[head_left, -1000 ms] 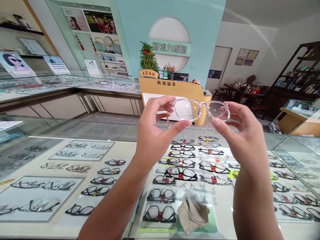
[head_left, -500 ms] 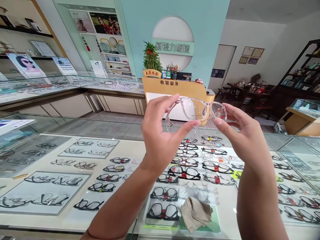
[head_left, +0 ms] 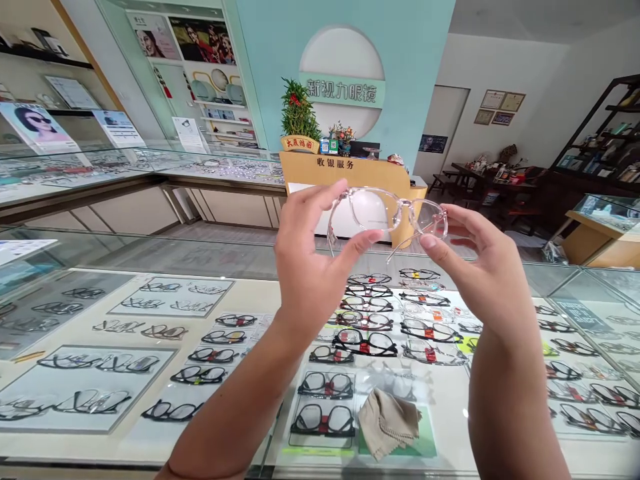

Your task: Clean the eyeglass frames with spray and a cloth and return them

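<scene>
Clear-framed eyeglasses (head_left: pixel 377 208) are held up above the glass display counter, their temples pointing back toward me. My left hand (head_left: pixel 313 257) pinches the left end of the frame between fingers and thumb. On the other side, my right hand (head_left: pixel 473 260) grips the right rim, with its thumb at the lower edge and its index finger at the upper corner. Below the hands, rows of glasses (head_left: pixel 365 341) lie in the case, many with red tags. A beige cloth (head_left: pixel 387 423) rests crumpled over a green card (head_left: pixel 425 440) near the front.
Beyond the counter (head_left: pixel 200 253) is a wooden cashier desk (head_left: pixel 350 175) with a potted plant (head_left: pixel 299 117). More glass cases run along the left and right. A dark shelf (head_left: pixel 600 133) and a table (head_left: pixel 480 177) stand at the back right.
The eyeglasses and both hands have shifted slightly left and up in the view. The surroundings have also shifted slightly left. Both hands keep their hold on the frame.
</scene>
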A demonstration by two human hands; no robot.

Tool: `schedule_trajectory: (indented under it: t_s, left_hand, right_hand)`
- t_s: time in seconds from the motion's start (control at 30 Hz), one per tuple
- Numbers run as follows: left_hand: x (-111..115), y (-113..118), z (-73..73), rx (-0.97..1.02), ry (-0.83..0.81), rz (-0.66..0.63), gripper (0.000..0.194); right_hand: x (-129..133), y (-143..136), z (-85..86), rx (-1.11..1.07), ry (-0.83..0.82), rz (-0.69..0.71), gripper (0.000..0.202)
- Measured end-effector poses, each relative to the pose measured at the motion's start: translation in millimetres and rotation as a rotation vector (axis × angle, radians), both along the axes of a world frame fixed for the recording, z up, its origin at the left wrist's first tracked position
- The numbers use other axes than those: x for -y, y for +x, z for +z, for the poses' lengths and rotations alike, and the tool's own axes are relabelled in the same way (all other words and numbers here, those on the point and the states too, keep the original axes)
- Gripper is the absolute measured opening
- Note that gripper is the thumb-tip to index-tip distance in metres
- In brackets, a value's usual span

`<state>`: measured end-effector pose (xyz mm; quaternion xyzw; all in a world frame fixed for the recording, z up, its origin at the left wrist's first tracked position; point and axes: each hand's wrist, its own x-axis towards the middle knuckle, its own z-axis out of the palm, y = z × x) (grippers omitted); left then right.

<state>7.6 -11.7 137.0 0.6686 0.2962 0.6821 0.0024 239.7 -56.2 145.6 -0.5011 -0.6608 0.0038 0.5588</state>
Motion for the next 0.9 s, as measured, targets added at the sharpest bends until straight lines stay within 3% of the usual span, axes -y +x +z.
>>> schedule_trajectory:
  t_s: [0.2, 0.37, 0.9]
  left_hand:
    - [-23.2, -13.8, -2.2, -0.017, -0.141, -0.115, 0.051]
    - [-28.8, -15.5, -5.8, -0.039, -0.215, -0.236, 0.057]
    - [-29.7, -12.0, -10.3, 0.010, -0.204, -0.149, 0.058]
  right_hand:
    - [3.0, -4.0, 2.4, 0.101, 0.169, -0.088, 0.051]
    - [4.0, -9.9, 3.5, 0.127, 0.256, -0.154, 0.053]
    - [7.3, -14.7, 5.0, 0.132, 0.243, -0.118, 0.056]
